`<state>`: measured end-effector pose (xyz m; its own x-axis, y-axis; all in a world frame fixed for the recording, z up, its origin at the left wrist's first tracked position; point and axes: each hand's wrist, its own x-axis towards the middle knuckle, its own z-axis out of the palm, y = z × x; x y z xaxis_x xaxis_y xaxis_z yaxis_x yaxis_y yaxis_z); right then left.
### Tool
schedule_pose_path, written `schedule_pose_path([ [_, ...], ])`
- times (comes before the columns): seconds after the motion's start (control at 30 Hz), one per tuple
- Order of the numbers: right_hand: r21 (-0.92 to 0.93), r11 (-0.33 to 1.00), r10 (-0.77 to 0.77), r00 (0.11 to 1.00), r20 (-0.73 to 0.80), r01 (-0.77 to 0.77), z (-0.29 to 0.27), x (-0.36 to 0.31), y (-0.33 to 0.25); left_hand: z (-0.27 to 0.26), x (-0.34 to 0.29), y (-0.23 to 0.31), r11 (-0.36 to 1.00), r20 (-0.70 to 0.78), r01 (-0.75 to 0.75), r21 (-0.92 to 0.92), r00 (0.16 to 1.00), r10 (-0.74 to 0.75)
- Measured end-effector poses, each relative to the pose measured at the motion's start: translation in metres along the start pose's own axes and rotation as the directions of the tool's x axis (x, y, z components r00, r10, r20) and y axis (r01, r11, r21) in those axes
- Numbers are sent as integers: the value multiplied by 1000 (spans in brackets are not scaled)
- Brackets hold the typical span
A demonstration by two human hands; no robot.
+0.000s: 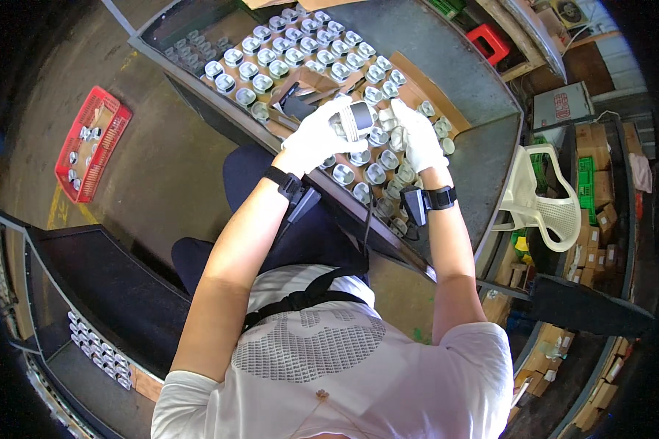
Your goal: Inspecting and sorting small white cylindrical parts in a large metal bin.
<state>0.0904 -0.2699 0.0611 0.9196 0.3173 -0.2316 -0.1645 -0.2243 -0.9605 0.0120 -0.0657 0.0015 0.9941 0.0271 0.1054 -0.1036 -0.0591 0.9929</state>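
Note:
In my white-gloved left hand [315,135] is a silver piston [360,119] with a dark patch on its side, tilted and raised above the table. My right hand [419,137], also gloved in white, is just to the right of it, low over the standing pistons [374,173]. Its fingers look stretched out and apart, and nothing shows clearly gripped in them. Rows of pistons cover the cardboard-lined metal table [483,150] around both hands. A small open cardboard box [300,82] with a dark thing inside lies beyond my left hand, partly hidden by it.
A red crate [121,117] with several pistons stands on the floor at left. A dark bench [99,267] lies at lower left, with more pistons [99,351] beside it. To the right are a white plastic chair [545,197] and shelves with boxes. A red holder [488,44] sits behind the table.

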Motion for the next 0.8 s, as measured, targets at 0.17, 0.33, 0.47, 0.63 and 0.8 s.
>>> schedule_pose_path([
  [0.17,-107,994,38,998,44,-34,-10,0,4,-1,0,0,973,33,44,-228,999,-37],
  [0.33,-181,974,-119,987,105,137,-8,0,12,-4,-3,20,953,18,51,-297,999,-48],
  [0.47,-213,956,-173,974,145,201,-6,3,17,-3,-2,16,996,-109,-20,-83,994,11],
  [0.63,-241,937,-230,966,118,252,-7,5,30,-5,1,3,998,-177,-63,-24,982,58],
  [0.8,-170,978,-96,987,133,118,-5,1,23,-3,0,1,997,-253,-64,33,965,70],
])
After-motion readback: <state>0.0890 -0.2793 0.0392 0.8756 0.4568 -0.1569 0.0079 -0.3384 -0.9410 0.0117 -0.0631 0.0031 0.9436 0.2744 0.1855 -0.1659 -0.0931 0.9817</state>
